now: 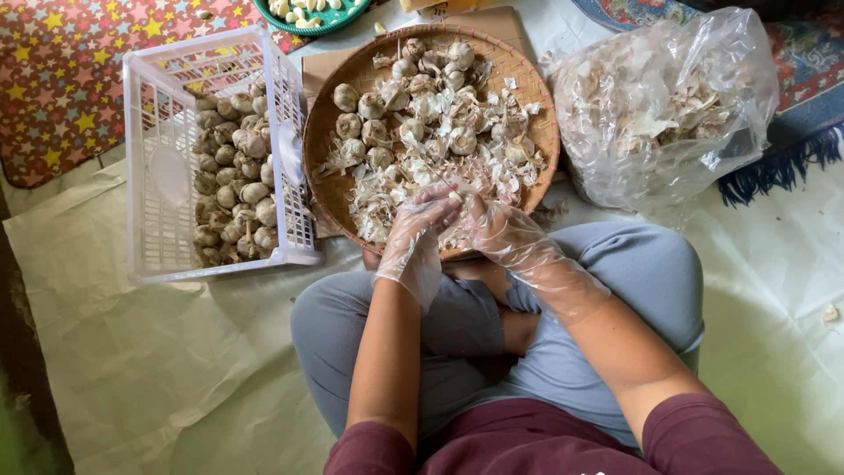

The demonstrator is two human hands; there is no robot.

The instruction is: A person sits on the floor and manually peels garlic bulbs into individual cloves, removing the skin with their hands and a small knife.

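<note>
Gloved left hand (420, 230) and right hand (503, 230) meet, fingers pinching garlic (450, 204) over woven tray (327, 189).

There is one view only, from a camera on the seated person's head, aimed almost straight down. It sits close above the lap, so the forearms rise from the bottom edge. The round woven tray (527, 66) lies ahead, toward the top, the white crate (163, 176) at left.

Home floor: patterned mat (61, 79), rug (804, 53)
</note>
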